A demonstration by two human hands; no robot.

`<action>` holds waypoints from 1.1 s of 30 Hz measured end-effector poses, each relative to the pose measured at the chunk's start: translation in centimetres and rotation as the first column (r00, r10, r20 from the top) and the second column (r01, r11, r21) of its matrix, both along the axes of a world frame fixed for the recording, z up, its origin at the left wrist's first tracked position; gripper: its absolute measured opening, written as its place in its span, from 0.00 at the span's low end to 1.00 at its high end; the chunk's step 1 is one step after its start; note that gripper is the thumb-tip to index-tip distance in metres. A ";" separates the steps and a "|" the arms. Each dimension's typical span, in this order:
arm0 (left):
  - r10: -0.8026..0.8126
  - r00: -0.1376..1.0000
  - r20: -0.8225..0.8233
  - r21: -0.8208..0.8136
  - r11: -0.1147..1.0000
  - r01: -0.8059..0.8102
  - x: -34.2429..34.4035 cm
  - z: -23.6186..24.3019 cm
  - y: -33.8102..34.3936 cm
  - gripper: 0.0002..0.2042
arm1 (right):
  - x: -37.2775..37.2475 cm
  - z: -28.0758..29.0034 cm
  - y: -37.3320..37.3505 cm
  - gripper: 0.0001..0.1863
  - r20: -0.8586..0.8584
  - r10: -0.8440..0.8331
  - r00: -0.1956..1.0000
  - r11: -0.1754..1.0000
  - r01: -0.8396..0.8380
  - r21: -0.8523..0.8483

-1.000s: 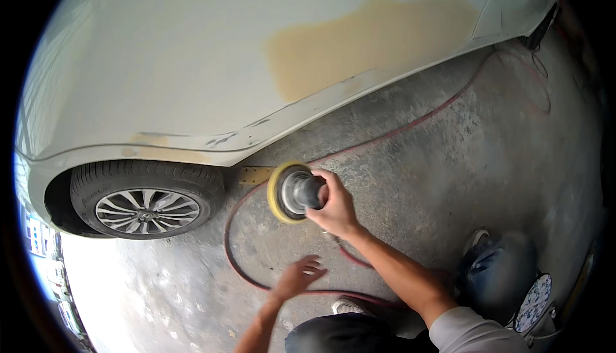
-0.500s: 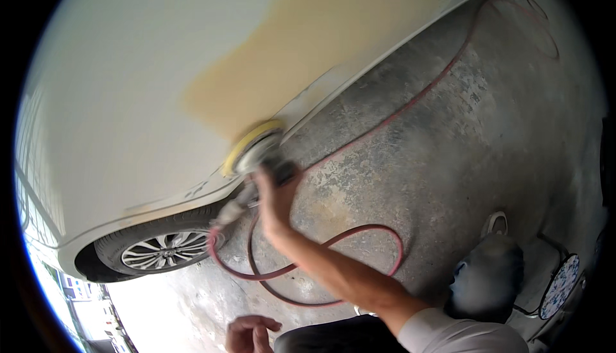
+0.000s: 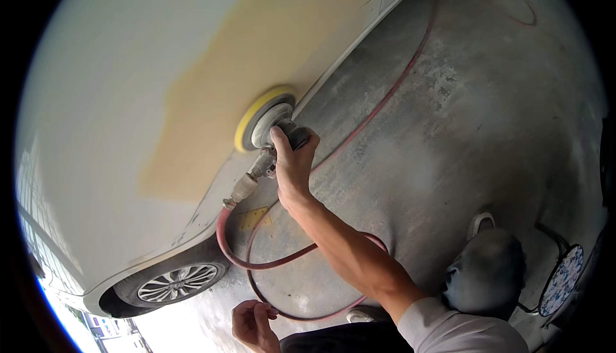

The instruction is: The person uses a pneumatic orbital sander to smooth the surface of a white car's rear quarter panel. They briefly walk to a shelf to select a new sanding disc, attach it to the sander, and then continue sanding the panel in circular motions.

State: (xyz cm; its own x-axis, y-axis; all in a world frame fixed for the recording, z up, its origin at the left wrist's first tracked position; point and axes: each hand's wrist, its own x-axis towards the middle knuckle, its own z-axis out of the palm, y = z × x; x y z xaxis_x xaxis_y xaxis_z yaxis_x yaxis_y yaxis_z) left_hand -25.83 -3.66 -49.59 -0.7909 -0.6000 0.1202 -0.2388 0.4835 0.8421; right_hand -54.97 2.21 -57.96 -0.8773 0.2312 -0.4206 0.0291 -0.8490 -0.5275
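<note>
Clamping the dark top [image 3: 296, 135] of the sander [image 3: 267, 125], the right hand [image 3: 296, 166] holds it at the tan patch [image 3: 215, 100] on the car [image 3: 96, 116]: round, grey, with a yellow pad [image 3: 253, 109] and a red hose [image 3: 224, 241]. Well apart, the left hand [image 3: 253, 327] hangs loosely curled.

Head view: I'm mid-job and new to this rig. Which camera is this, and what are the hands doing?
No robot here: these are a person's bare hands. The camera is the left of two fisheye ones worn on the head, looking down, so straight edges bend near the dark rim. The right hand holds a round power tool with a yellow-edged pad at a tan patch on the side of a pale car. A red hose runs from the tool and loops over the concrete floor. The left hand is loosely curled, with nothing visible in it.
</note>
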 end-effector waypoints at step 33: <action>-0.158 0.951 0.265 -0.275 0.933 0.232 -12.7 -7.9 10.5 0.03 | -15.4 -1.9 21.8 0.36 -0.129 -0.058 0.990 0.993 0.071 0.092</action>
